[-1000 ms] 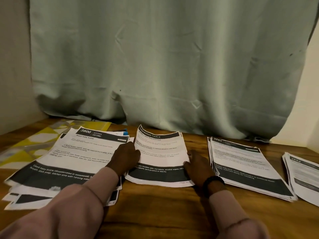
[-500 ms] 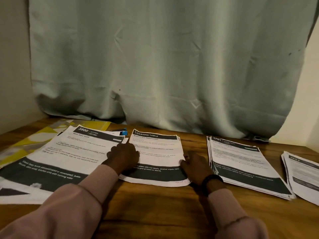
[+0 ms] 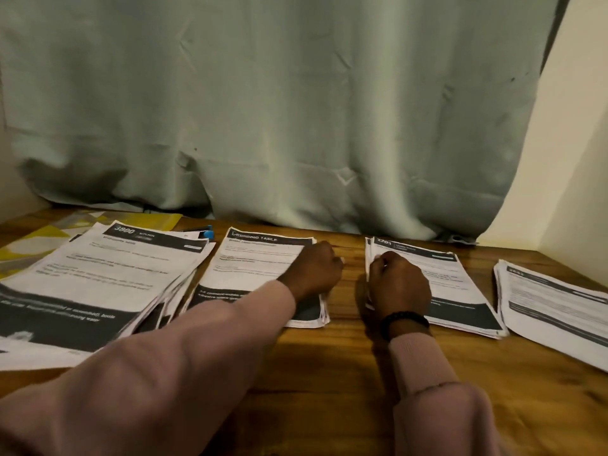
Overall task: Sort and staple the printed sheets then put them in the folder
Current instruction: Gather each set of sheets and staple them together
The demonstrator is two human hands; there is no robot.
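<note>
Several piles of printed sheets lie in a row on the wooden table (image 3: pixel 345 363). My left hand (image 3: pixel 312 271) lies with curled fingers over the right edge of the "Dressing table" pile (image 3: pixel 253 264); whether it holds any sheet is unclear. At the left edge of the third pile (image 3: pixel 460 291), my right hand (image 3: pixel 398 284) has its fingers curled round the sheets. A big loose "3800 Kitchen" pile (image 3: pixel 98 274) sits at the left. A yellow patterned folder (image 3: pixel 33 245) lies under its far side. Behind it a small blue and black object (image 3: pixel 205 232), perhaps the stapler, peeks out.
A fourth pile of sheets (image 3: pixel 552 307) lies at the far right, near the cream wall (image 3: pixel 579 159). A pale green curtain (image 3: pixel 296 110) hangs down to the table's back edge. Bare wood shows in front of the piles between my sleeves.
Both hands moved right. The left went from the left edge to the right edge of the middle pile. The right left that pile for the third pile's left edge.
</note>
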